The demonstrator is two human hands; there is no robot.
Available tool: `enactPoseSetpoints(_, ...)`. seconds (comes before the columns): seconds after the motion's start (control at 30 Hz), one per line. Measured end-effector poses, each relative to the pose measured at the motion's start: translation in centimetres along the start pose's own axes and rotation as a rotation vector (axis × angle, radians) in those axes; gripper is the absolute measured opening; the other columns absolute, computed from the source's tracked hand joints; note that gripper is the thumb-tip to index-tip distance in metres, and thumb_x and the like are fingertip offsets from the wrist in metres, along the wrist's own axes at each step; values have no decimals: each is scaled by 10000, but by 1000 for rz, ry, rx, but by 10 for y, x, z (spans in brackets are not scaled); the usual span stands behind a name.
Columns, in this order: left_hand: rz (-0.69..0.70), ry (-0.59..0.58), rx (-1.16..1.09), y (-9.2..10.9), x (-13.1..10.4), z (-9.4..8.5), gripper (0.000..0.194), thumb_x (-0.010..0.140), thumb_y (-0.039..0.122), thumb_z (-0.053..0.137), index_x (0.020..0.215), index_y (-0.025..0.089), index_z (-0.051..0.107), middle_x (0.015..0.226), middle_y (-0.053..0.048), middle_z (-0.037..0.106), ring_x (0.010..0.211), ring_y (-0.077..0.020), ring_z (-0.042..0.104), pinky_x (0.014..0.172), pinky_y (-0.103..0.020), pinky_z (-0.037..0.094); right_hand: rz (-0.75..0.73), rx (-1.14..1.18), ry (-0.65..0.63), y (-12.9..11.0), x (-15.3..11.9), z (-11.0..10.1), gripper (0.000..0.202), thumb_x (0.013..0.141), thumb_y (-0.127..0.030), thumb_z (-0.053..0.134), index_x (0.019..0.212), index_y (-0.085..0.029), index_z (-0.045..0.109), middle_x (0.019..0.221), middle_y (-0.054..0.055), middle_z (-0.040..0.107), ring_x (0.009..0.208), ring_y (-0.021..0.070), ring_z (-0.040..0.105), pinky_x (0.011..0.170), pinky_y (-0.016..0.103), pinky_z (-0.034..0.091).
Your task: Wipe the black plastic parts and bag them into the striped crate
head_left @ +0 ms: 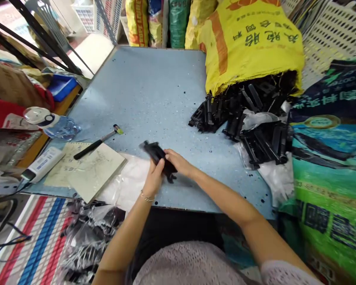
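Above the near part of the blue table (142, 87), a black plastic part (153, 151), long and narrow with small projections at its ends, is held between both hands. My left hand (156, 174) has its thumb and fingers closed around the near side of it. On the right side, my right hand (178, 161) grips the same part with its fingers. Motion blurs the part, so its exact kind is unclear. To the right, a heap of similar black plastic parts (213, 113) spills from the mouth of a yellow woven sack (255, 43).
At left lie a black-handled tool (91, 148), paper sheets (97, 170), a white device (44, 164) and a clear bottle (59, 126). Bagged black parts (91, 233) fill a striped basket (38, 241) below. A green printed sack (329, 190) stands right.
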State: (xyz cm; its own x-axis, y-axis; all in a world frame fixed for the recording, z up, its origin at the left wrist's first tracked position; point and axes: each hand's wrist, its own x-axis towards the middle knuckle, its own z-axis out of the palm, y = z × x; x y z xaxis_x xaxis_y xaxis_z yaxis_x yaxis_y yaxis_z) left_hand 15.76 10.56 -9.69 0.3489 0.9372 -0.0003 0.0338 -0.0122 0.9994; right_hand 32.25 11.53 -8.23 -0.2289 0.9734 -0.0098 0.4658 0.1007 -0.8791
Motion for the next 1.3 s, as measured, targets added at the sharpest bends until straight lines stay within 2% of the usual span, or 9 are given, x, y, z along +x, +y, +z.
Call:
enactPoseSetpoints(0.2,-313,-55,-231,0,-23,27,529,900,526,625,1284,174,537,1182,-135,699,882,-226,738,743,-361,626,-4,-388,202,-10,-50,-23,380,1038,-524,376,983,-211,583,1005,94,636,894,226,582,728,328,417)
enactPoseSetpoints(0.4,-144,-51,80,15,-29,24,499,984,516,498,1398,244,451,1055,-65,682,867,-195,703,727,-308,599,-12,-478,192,3,-20,-24,582,1030,-639,266,790,-205,570,745,52,598,730,190,556,662,302,362)
enactPoseSetpoints(0.57,-119,175,71,23,-2,25,410,965,556,507,1116,187,604,885,-45,676,794,-173,669,689,-274,555,-77,-372,191,-11,-65,2,591,1016,-666,255,803,-221,581,773,57,603,707,187,527,650,315,370)
enactPoseSetpoints(0.7,-223,108,137,12,5,21,468,967,591,469,930,157,640,740,-55,679,647,-173,636,612,-279,525,-108,-391,81,-5,-94,9,547,1045,-581,270,739,-236,564,683,43,574,634,182,508,620,320,380)
enactPoseSetpoints(0.8,-194,35,355,-10,-5,28,520,980,578,446,1174,141,650,873,-105,725,788,-234,694,731,-337,553,30,-457,221,13,-66,-28,568,1066,-534,200,822,-219,605,737,48,612,661,177,549,632,303,408)
enactPoseSetpoints(0.9,-176,-131,645,-23,-25,47,675,1009,539,386,1528,109,394,880,-161,735,791,-307,724,759,-431,557,323,-713,611,40,-10,-91,501,1045,-504,348,1254,-112,579,1136,201,650,985,300,630,796,390,477)
enactPoseSetpoints(1.03,-151,-265,1056,-20,-40,67,703,1006,536,376,1552,93,373,659,-158,691,626,-356,710,673,-499,553,628,-867,530,73,46,-149,729,1009,-416,475,1535,40,260,1177,324,641,1042,401,658,858,505,494)
enactPoseSetpoints(1.17,-86,-273,1201,-11,-29,59,619,1010,528,384,1478,137,493,721,-163,719,685,-321,728,713,-450,564,697,-876,464,84,45,-157,654,1001,-390,501,1454,67,388,1107,320,666,1077,416,647,899,536,482)
enactPoseSetpoints(1.3,-60,-227,1097,-5,-14,42,581,1022,484,393,1486,142,467,962,-184,739,831,-292,733,756,-397,557,499,-941,545,83,31,-150,445,983,-320,536,1305,-14,539,1291,301,561,1226,416,515,949,527,456)
